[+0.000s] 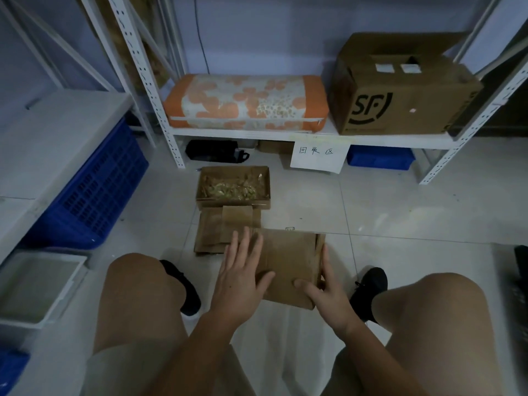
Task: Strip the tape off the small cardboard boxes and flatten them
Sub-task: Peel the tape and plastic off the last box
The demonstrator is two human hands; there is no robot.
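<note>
A flattened brown cardboard box [290, 261] lies on the tiled floor between my knees. My left hand [241, 274] presses flat on its left part with straight, spread fingers. My right hand [324, 290] holds its right near corner, thumb on top and fingers along the right edge. Behind it to the left sits a pile of flattened cardboard pieces [217, 232]. Further back stands an open cardboard box [233, 185] filled with crumpled strips of tape.
A white metal shelf [285, 135] holds an orange flowered cushion [245, 102] and a big SF carton [400, 87]; a paper sign [318, 155] hangs from it. A blue crate [94, 192] and a white tray [37, 287] stand at left. My black shoes flank the box.
</note>
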